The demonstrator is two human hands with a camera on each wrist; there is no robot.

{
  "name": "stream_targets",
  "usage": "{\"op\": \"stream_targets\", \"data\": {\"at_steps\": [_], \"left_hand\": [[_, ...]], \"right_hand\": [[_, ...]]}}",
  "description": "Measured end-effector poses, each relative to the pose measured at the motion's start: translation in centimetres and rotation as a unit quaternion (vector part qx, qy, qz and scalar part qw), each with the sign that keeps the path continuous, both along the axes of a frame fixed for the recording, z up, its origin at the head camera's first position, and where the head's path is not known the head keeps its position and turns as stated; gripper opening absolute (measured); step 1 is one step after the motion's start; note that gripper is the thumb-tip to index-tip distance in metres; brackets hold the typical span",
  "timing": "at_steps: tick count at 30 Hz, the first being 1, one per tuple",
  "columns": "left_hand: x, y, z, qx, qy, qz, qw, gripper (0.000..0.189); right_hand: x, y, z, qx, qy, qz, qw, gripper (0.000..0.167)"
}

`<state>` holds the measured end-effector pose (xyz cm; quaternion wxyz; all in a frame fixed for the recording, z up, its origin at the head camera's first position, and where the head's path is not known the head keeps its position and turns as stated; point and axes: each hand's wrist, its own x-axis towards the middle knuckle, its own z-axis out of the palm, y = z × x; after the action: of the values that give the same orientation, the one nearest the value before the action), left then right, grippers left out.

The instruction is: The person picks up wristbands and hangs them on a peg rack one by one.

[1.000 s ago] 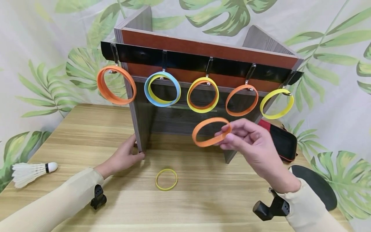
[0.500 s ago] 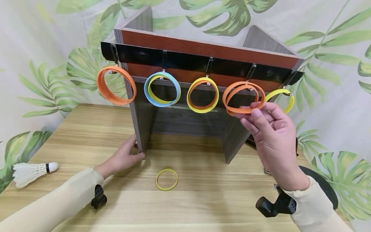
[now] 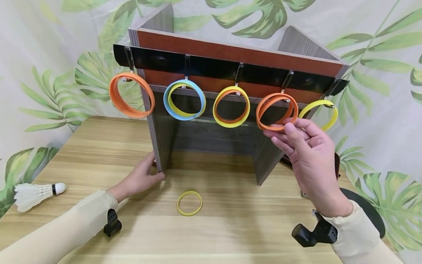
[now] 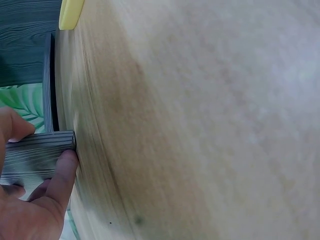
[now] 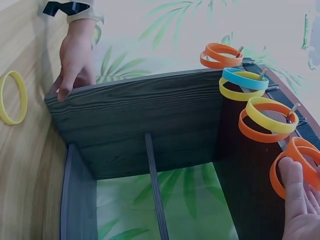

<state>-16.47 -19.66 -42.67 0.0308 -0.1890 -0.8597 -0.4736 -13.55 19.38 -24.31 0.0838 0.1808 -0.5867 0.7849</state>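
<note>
My right hand (image 3: 310,157) pinches an orange wristband (image 3: 273,128) between thumb and fingers at the fourth hook (image 3: 288,79) from the left. Another orange wristband hangs on that hook, and the two overlap in the head view. At the shelf's lower left front corner, my left hand (image 3: 140,178) grips the grey side panel (image 4: 37,157), thumb on one face and fingers on the other. The other hooks on the black strip (image 3: 211,68) carry an orange pair (image 3: 114,96), a blue wristband (image 3: 167,106) with a yellow one, a yellow wristband (image 3: 248,110) with an orange one, and a yellow wristband (image 3: 334,117).
A thin yellow wristband (image 3: 178,209) lies on the wooden table (image 3: 211,238) in front of the shelf. A shuttlecock (image 3: 36,194) lies at the far left. Behind my right forearm are a dark case (image 3: 337,165), partly hidden, and a black rounded object (image 3: 369,216).
My right hand has moved right and up with the orange wristband, from below the hooks to the fourth hook, where it now overlaps the hanging one. The left hand has stayed in place.
</note>
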Motion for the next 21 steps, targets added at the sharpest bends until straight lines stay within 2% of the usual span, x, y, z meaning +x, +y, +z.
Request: {"op": "stream_targets", "data": {"at_steps": [6, 13, 21], "left_hand": [[0.1, -0.1, 0.0, -0.004, -0.005, 0.0, 1.0, 0.085], [-0.2, -0.2, 0.0, -0.002, 0.008, -0.003, 1.0, 0.084], [-0.2, -0.1, 0.0, -0.001, 0.012, -0.003, 0.9999, 0.084]], "right_hand": [[0.0, -0.1, -0.3, 0.032, -0.019, 0.009, 0.9993, 0.013], [0.0, -0.6, -1.0, 0.061, -0.028, 0.025, 0.9974, 0.014], [-0.1, -1.7, -3.1, 0.108, -0.036, 0.041, 0.9927, 0.011]]}}
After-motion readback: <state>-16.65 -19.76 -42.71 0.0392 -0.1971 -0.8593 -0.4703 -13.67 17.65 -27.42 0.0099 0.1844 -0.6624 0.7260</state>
